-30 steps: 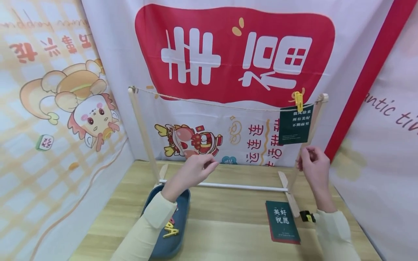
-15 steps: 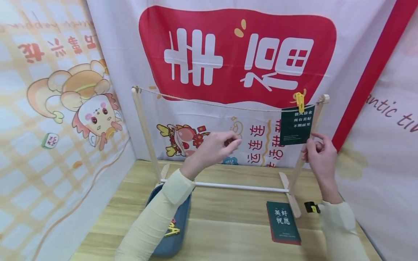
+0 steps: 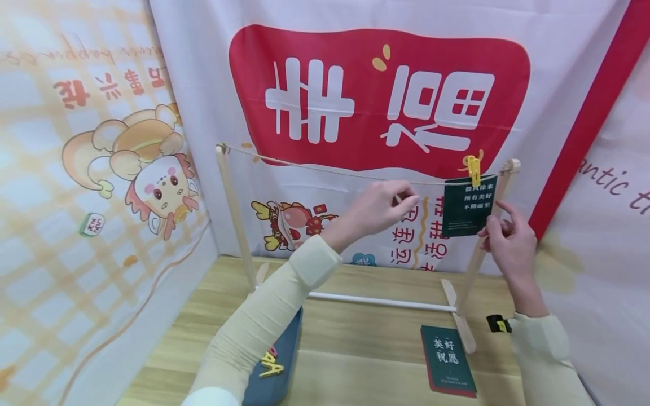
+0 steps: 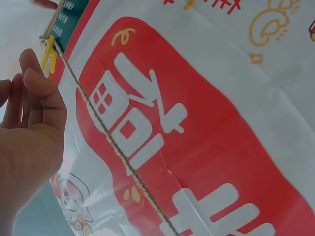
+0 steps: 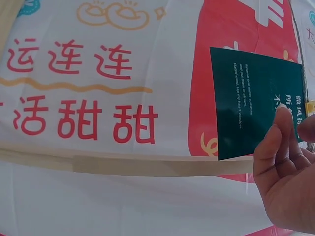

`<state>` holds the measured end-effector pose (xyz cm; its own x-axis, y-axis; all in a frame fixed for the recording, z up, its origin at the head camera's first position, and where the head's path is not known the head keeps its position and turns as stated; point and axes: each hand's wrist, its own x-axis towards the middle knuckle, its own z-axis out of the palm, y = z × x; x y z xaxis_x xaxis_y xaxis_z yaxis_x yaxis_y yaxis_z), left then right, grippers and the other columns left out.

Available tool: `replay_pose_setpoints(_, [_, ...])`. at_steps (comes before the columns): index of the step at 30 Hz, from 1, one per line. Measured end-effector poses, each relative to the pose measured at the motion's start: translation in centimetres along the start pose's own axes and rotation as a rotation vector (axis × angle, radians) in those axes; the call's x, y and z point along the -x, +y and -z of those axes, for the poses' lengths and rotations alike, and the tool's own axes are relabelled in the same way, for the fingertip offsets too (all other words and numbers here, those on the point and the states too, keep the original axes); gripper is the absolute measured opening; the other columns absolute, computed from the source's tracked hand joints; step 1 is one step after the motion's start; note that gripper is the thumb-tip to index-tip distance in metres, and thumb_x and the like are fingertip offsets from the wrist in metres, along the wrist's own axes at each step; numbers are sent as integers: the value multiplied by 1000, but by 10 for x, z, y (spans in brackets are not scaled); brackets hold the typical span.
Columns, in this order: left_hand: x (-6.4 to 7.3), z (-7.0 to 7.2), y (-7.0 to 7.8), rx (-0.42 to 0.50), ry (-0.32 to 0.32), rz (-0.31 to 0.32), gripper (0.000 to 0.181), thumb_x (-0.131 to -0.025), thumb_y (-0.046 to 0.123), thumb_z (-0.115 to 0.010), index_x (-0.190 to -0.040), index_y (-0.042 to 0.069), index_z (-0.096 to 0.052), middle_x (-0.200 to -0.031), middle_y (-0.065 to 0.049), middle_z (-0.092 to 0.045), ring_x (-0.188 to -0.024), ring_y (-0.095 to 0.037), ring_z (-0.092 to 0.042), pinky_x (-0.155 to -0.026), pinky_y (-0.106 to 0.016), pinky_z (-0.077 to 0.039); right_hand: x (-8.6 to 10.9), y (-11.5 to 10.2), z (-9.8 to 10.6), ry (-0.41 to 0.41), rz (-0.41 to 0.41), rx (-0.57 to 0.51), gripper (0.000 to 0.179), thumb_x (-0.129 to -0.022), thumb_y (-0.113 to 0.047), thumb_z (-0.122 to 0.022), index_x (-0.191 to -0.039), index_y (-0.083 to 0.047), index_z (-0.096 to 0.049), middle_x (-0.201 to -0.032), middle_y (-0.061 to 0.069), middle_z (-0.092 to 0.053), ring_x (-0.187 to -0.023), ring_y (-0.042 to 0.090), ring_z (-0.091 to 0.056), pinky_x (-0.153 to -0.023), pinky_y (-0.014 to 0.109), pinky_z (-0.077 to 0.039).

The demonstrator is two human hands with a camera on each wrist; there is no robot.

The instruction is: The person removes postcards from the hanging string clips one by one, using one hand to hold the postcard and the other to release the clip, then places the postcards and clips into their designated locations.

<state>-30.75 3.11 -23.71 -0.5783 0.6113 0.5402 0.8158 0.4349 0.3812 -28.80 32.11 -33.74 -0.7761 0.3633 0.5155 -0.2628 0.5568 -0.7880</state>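
Observation:
A dark green card (image 3: 459, 217) with white lettering hangs from a thin cord (image 3: 315, 169), held by a yellow clothespin (image 3: 474, 171). My right hand (image 3: 512, 245) is at the card's lower right edge, index finger raised beside it. In the right wrist view its fingertips overlap the printed face of the card (image 5: 241, 108). My left hand (image 3: 378, 208) hovers below the cord, left of the card, with loosely bent fingers and nothing in them. From the left wrist, the clothespin (image 4: 49, 56) shows just beyond those fingers.
The cord spans two wooden posts (image 3: 236, 220) joined by a white rod (image 3: 381, 301). A stack of green cards (image 3: 449, 361) lies by the right foot. Under my left arm is a blue tray (image 3: 291, 349) with several clothespins (image 3: 271, 366). Printed cloths hang behind and beside.
My left hand has moved right and up, from over the tray side toward the hanging card. My right hand has risen slightly to the card's edge. The head view has shifted a little.

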Motion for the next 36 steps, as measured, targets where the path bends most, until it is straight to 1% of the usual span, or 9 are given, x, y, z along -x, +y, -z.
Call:
replay_pose_setpoints(6, [-31,10,10,184,38,55,19,-96,28,-61,-108,13,-65,-94,1,-68,-74,-8,-64,-72,-13,-53,-6,-4,-3,-13,-30,-9,50,-100,-39,-50,-148,-29,-39,-80,-14,-62,-63,4,-62,-63,10,-51])
replay_pose_setpoints(8, [-41,9,15,206,27,67,18,-96,28,-61,-107,14,-65,-96,2,-68,-75,-7,-64,-73,-13,-53,-8,-4,-2,-12,-34,-2,51,-100,-41,-49,-148,-31,-38,-82,-13,-62,-65,5,-62,-65,10,-52])
replay_pose_setpoints(13, [-62,0,25,96,-10,67,19,-96,31,-61,-107,16,-65,-102,6,-69,-82,-3,-61,-75,-9,-50,-12,-6,-2,-10,-19,30,52,-99,-43,-49,-149,-32,-36,-84,-12,-61,-66,4,-61,-65,10,-51])
replay_pose_setpoints(15, [-70,-5,29,30,3,61,20,-96,32,-61,-109,17,-64,-105,6,-68,-85,-1,-59,-77,-7,-48,-12,-6,-2,-20,-16,47,53,-99,-44,-49,-149,-31,-36,-84,-10,-61,-65,5,-61,-64,11,-52])
replay_pose_setpoints(18, [-81,-10,32,-28,45,88,23,-95,33,-62,-113,19,-63,-111,7,-66,-92,1,-56,-79,-6,-46,-10,-6,-1,-61,-22,84,57,-99,-48,-47,-150,-27,-34,-84,-6,-63,-62,11,-62,-62,14,-53])
replay_pose_setpoints(23, [-98,-15,34,8,78,166,27,-94,34,-63,-118,22,-60,-117,9,-65,-95,2,-56,-76,-7,-47,-7,-5,3,-159,-32,129,64,-100,-51,-42,-153,-18,-29,-82,0,-67,-61,20,-62,-59,19,-53])
replay_pose_setpoints(29, [-116,-40,51,-36,41,218,34,-94,42,-62,-122,24,-58,-111,13,-65,-85,4,-54,-69,-4,-45,-2,1,9,-150,-12,196,66,-100,-55,-37,-150,-13,-34,-86,14,-68,-59,20,-63,-54,21,-52])
replay_pose_setpoints(32, [-118,-52,57,-62,34,235,32,-95,43,-60,-120,24,-58,-101,12,-64,-77,3,-54,-63,-4,-43,1,2,9,-170,-47,159,65,-100,-56,-38,-146,-11,-36,-82,8,-66,-56,21,-61,-54,22,-52])
replay_pose_setpoints(36, [-116,-53,54,-57,54,284,27,-96,41,-60,-116,23,-59,-95,11,-63,-72,1,-55,-59,-7,-44,1,0,2,-204,-100,117,62,-99,-58,-38,-136,-9,-36,-78,3,-62,-56,23,-58,-53,27,-51])
